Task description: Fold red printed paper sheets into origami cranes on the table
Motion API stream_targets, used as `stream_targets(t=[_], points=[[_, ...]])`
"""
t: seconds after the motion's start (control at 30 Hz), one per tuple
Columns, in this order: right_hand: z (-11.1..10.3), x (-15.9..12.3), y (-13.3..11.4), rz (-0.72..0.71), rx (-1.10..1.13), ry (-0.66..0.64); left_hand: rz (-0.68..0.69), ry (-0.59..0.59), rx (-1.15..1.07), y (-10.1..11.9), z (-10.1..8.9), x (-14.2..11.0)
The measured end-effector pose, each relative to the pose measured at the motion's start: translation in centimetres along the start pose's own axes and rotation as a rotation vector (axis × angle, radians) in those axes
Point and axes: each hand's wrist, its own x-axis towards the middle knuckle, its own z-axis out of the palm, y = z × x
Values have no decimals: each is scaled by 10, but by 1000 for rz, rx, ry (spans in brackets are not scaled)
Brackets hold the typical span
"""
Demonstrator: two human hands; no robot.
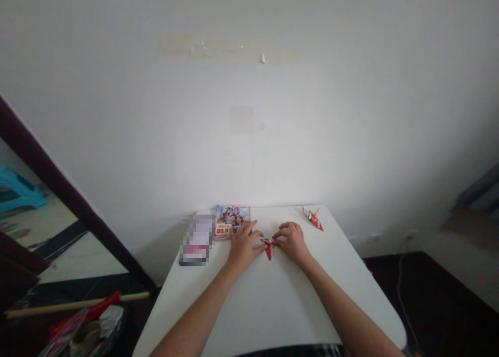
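A small red folded paper piece (268,250) with some white print lies low over the white table, its narrow tip toward me. From the left, my left hand (245,246) pinches its edge between thumb and finger. My right hand (291,242) grips the opposite edge with its fingertips. The fine folds between the fingers are too small to make out. Farther back on the right rests a red and white folded paper crane (313,219), apart from both hands.
A colourful printed booklet (233,216) marked 89.9 lies behind my left hand. Left of it is a blurred-out phone-like object (196,240). The white table (273,315) meets the wall at the back. A mirror, a wooden stick (78,305) and a filled bin are at left.
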Motion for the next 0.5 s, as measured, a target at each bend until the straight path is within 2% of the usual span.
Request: stream_targets(t=[0.5], points=[[6, 3, 7, -8, 54, 5, -23, 19, 17, 0, 2, 0]])
